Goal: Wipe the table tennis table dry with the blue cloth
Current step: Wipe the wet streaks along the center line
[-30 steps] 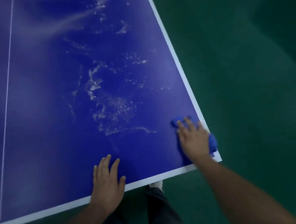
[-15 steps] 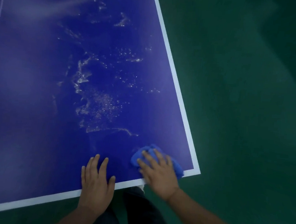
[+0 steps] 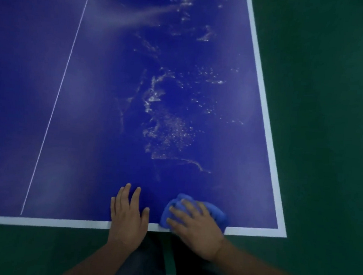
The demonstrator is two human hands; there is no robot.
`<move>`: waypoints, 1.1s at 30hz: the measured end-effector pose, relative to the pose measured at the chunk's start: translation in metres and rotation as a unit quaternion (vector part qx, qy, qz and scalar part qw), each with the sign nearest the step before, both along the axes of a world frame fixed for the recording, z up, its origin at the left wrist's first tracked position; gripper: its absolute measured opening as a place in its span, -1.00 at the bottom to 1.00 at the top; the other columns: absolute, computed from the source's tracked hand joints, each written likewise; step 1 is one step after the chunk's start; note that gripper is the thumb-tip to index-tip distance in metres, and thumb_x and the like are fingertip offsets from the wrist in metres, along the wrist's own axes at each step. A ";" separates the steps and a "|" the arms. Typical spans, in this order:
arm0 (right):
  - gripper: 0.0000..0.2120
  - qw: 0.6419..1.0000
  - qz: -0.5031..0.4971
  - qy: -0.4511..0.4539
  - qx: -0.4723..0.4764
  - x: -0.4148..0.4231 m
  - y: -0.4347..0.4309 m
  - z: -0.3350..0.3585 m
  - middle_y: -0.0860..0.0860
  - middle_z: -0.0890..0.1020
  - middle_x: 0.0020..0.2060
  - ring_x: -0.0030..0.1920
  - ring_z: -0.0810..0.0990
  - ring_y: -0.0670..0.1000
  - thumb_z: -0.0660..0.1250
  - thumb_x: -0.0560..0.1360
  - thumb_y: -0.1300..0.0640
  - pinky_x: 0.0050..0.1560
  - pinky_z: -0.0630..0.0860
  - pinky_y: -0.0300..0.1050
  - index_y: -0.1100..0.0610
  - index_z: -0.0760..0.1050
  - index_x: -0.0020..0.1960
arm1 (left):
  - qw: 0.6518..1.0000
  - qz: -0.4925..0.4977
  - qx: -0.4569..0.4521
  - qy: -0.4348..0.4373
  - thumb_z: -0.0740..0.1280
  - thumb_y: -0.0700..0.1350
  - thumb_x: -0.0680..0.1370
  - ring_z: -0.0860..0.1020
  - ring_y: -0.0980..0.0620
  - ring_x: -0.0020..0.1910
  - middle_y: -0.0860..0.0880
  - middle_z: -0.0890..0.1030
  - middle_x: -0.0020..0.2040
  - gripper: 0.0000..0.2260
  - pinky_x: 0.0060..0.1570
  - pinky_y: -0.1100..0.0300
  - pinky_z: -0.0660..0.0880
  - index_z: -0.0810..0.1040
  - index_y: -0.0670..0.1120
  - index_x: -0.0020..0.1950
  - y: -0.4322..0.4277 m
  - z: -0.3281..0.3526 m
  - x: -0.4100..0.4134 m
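Observation:
The blue table tennis table [image 3: 90,131] fills most of the view, with white edge lines and a thin centre line. Streaks and droplets of water [image 3: 168,123] glisten across its right half. A bunched blue cloth [image 3: 216,210] lies on the near edge. My right hand [image 3: 193,226] presses down on the cloth with spread fingers, covering most of it. Just to its left, my left hand [image 3: 128,215] rests flat on the near edge of the table, fingers straight, holding nothing.
Dark green floor [image 3: 327,126] surrounds the table on the right and in front. The table's near right corner [image 3: 281,233] lies right of the cloth. My legs [image 3: 146,255] stand against the near edge.
My right hand has slid the cloth leftward along the near edge, away from the right corner and toward my left hand. The view has swung to face the table squarely.

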State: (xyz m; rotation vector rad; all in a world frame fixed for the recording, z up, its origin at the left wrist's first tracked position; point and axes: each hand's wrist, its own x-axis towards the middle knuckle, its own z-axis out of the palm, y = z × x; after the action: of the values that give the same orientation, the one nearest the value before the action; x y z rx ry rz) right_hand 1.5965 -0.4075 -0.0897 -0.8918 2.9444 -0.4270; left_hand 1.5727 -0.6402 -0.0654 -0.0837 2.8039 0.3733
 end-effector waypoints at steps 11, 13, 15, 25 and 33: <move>-0.52 0.931 -0.357 0.005 0.069 -0.156 0.116 0.011 0.09 0.46 0.44 0.27 0.46 0.34 -0.03 0.62 -0.08 0.18 0.47 0.27 0.02 0.51 0.36 | 0.999 -0.046 0.001 0.005 -0.01 0.18 0.58 0.10 -0.18 0.57 -0.19 0.17 0.57 -0.38 0.53 -0.21 0.01 0.31 -0.14 0.54 -0.067 -0.009 -0.018; -0.51 0.893 -0.449 0.016 0.020 -0.171 0.118 0.029 0.16 0.48 0.41 0.24 0.48 0.36 -0.03 0.63 -0.03 0.24 0.42 0.23 0.13 0.54 0.32 | 0.998 -0.067 0.013 0.011 0.00 0.16 0.59 0.10 -0.18 0.57 -0.18 0.16 0.57 -0.39 0.54 -0.21 0.01 0.30 -0.13 0.54 -0.069 -0.010 -0.032; -0.63 0.938 -0.340 0.062 0.010 -0.162 0.068 0.036 0.20 0.56 0.31 0.08 0.57 0.33 0.08 0.60 0.10 0.11 0.44 0.13 0.18 0.62 0.15 | 0.996 -0.082 0.029 0.014 0.00 0.15 0.60 0.09 -0.17 0.58 -0.18 0.14 0.58 -0.41 0.55 -0.18 -0.03 0.27 -0.12 0.56 -0.072 -0.010 -0.046; -0.64 0.999 -0.011 0.021 0.028 -0.126 -0.102 0.000 -0.09 0.52 0.39 0.34 0.44 0.19 0.15 0.57 -0.10 0.04 0.53 0.14 -0.17 0.57 0.28 | 0.987 -0.159 0.009 0.019 0.07 0.12 0.60 0.12 -0.16 0.57 -0.17 0.16 0.58 -0.46 0.54 -0.08 -0.15 0.29 -0.11 0.53 -0.136 -0.016 -0.095; -0.66 0.968 -0.245 0.049 -0.002 -0.226 -0.092 0.018 0.08 0.50 0.41 0.24 0.51 0.37 0.15 0.62 0.04 0.17 0.48 0.28 0.03 0.50 0.35 | 0.988 -0.144 0.035 0.032 0.06 0.12 0.61 0.05 -0.15 0.59 -0.16 0.13 0.59 -0.45 0.52 -0.12 -0.12 0.25 -0.12 0.54 -0.168 -0.016 -0.127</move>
State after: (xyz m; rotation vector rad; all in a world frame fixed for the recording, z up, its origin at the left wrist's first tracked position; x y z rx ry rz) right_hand 1.3706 -0.4992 -0.0722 -0.1719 3.2382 -0.4108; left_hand 1.4461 -0.8085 -0.0818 0.3502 2.8056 0.4077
